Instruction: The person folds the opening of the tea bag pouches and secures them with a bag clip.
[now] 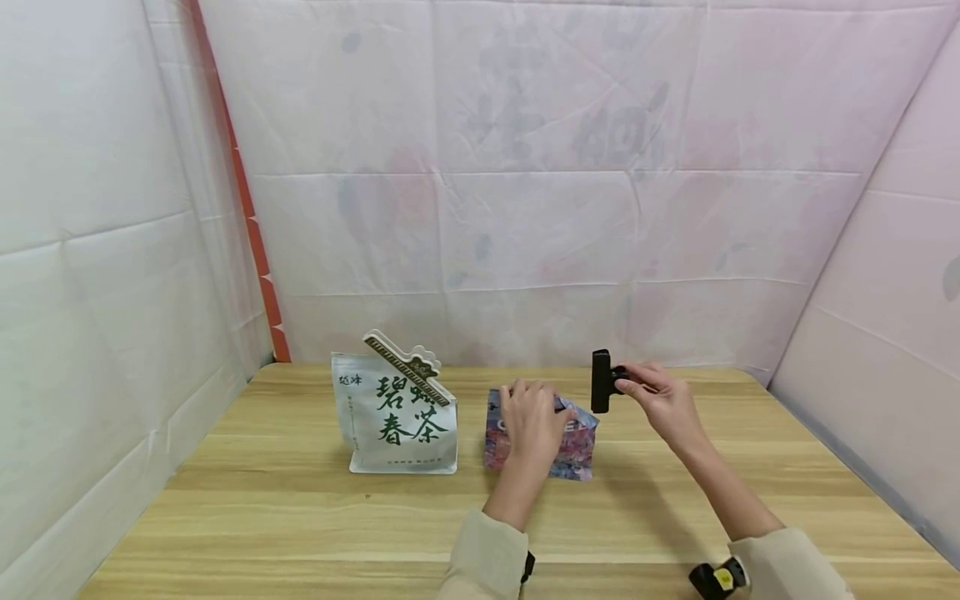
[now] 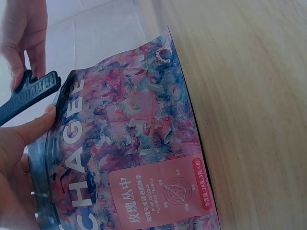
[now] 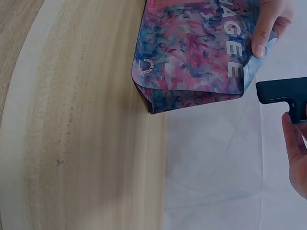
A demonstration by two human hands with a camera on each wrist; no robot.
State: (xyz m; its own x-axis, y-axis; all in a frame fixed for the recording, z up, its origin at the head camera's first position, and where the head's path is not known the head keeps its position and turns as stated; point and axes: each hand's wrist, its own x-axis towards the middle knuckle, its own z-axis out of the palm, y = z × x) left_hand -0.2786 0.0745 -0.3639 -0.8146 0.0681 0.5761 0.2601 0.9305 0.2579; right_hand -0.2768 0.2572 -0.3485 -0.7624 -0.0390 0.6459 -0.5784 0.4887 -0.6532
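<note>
A pink and blue patterned tea pouch (image 1: pixel 577 454) marked CHAGEE stands on the table. My left hand (image 1: pixel 529 421) grips its folded-down top edge, the thumb lying along the front of the fold in the left wrist view. Off to the right, my right hand (image 1: pixel 667 407) pinches a black bulldog clip (image 1: pixel 601 382) by its handles. That clip (image 2: pixel 29 98) hangs beside the upper corner of the pouch (image 2: pixel 136 105). In the right wrist view, the clip's bar (image 3: pixel 283 89) is apart from the folded corner of the pouch (image 3: pixel 192 52).
Left of the pouch stands a pale tea bag (image 1: pixel 401 433) with green characters, a large ruler-patterned clip (image 1: pixel 408 367) set aslant across its top corner. Below both lies the wood-grain table (image 1: pixel 300 533). White sheeting (image 1: pixel 525 208) hangs behind and along the sides.
</note>
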